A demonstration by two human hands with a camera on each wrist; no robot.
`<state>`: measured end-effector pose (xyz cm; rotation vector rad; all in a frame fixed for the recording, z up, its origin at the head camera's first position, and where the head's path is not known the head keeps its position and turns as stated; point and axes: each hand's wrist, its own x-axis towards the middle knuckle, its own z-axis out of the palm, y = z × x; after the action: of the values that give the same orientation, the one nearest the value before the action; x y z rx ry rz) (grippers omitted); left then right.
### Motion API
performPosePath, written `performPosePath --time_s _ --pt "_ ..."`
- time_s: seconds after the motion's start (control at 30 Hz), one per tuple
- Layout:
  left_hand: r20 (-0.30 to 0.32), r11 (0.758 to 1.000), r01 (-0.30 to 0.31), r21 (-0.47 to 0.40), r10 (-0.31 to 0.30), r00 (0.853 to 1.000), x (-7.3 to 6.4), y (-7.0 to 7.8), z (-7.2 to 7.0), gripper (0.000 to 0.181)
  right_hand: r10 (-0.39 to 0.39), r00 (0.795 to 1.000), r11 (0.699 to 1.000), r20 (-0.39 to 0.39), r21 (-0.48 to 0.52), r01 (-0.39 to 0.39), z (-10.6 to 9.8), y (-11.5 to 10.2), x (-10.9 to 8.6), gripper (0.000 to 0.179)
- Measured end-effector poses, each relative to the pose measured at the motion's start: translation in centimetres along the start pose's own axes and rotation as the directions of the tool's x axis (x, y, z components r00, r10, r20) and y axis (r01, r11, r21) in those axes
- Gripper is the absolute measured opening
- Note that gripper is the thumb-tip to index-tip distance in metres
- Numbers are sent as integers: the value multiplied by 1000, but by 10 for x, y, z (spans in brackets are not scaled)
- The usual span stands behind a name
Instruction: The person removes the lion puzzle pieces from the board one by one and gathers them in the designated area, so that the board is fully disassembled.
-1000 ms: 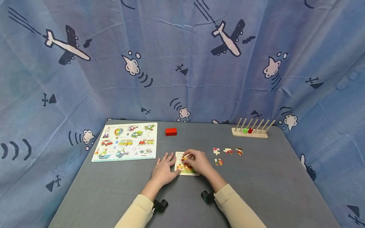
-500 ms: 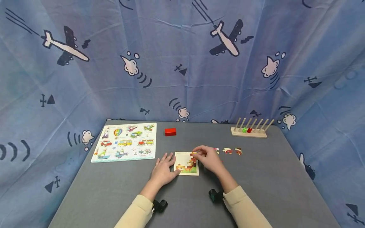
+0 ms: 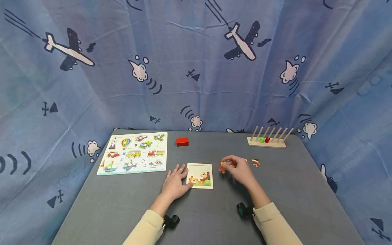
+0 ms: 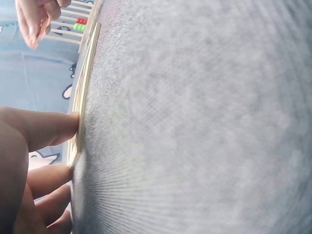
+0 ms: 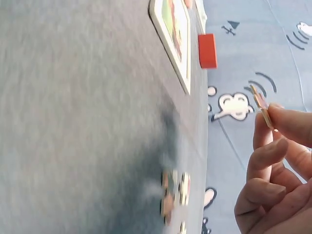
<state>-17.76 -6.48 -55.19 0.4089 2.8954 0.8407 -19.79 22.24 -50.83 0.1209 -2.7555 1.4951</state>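
Note:
A small square puzzle tray (image 3: pixel 199 166) with a pale wooden frame lies mid-table. Fitted pieces fill its lower part, with bare pale wood above. My left hand (image 3: pixel 174 185) rests at its left side, fingers spread and fairly straight. The left thumb lies on the frame's lower left corner; a fingertip meets its edge in the left wrist view. To the right of the tray, my right hand (image 3: pixel 240 169) pinches a red and yellow jigsaw piece (image 5: pixel 262 107) between thumb and fingers, raised above the table. Loose jigsaw pieces (image 3: pixel 256 162) lie beyond and under that hand, partly hidden by it.
A large white vehicle picture board (image 3: pixel 134 154) lies at back left. A red block (image 3: pixel 182 142) sits behind the tray. At back right stands a wooden peg stand (image 3: pixel 266 143) with green and red beads. Patterned blue cloth (image 3: pixel 196 68) hangs behind the grey table.
My right hand has moved right, off the tray, carrying the jigsaw piece toward the loose ones. The tray's upper part is now uncovered. My left hand stays in place.

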Motion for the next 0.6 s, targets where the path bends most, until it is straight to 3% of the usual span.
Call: performPosePath --time_s 0.6 --pt "-5 1000 -4 -1 4 1000 -2 1 -2 67 56 996 994 -74 -86 -62 -50 48 -11 24"
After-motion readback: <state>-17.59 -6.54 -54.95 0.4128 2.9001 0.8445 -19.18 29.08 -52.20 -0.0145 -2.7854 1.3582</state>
